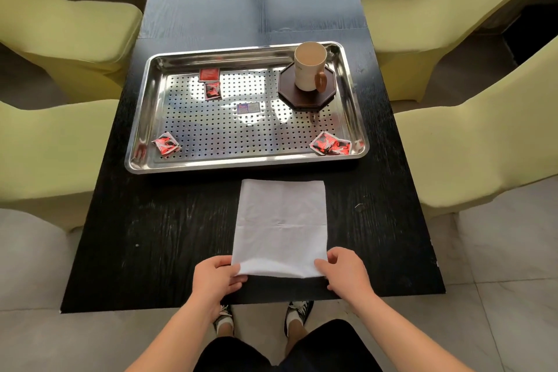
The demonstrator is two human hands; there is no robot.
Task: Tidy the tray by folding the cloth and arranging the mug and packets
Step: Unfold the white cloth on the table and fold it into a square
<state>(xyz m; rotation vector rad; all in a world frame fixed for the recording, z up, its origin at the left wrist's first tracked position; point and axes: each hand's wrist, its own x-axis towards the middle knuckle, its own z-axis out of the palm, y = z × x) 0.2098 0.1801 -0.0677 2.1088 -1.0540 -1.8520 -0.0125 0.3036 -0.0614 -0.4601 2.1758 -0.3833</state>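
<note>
Dark table [157,244]: both hands, left [218,279] and right [344,273], pinch the part-folded cloth's [280,220] near corners; packets [211,90] lie scattered across the tray [247,164], mug [309,69] unmoved on its coaster.

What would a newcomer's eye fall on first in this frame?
Probably the white cloth, lying on the dark table in front of the tray, its near corners pinched by the left hand and right hand. Next, the shiny perforated steel tray beyond it, with the cream mug on a dark coaster in its far right corner and red packets scattered around.
</note>
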